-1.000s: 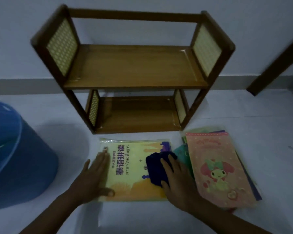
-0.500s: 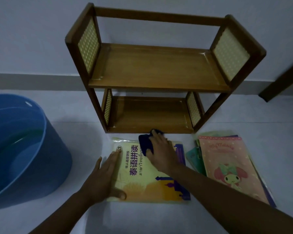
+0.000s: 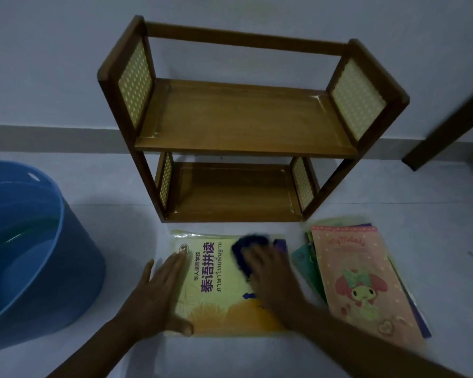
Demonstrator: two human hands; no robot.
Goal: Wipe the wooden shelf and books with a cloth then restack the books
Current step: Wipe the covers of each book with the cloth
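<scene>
Under the right hand's point(image 3: 273, 279) grip, the cloth point(image 3: 247, 251) presses the yellow book point(image 3: 219, 304).

left hand point(image 3: 159, 293) flat, right hand point(image 3: 271, 276) pressing — blurred

The round blue plastic tub point(image 3: 36, 257) is cut off at the left edge; the right hand point(image 3: 273, 276) and dark blue cloth point(image 3: 247, 251) are motion-blurred; books beneath the pink cartoon-cover book point(image 3: 361, 282) are mostly hidden.

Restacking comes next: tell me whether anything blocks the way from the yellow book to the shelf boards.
Nothing visible does. Both boards of the wooden shelf are bare, and the floor strip between it and the yellow book is clear. Only the left hand and the cloth under the right hand rest on the book.
</scene>
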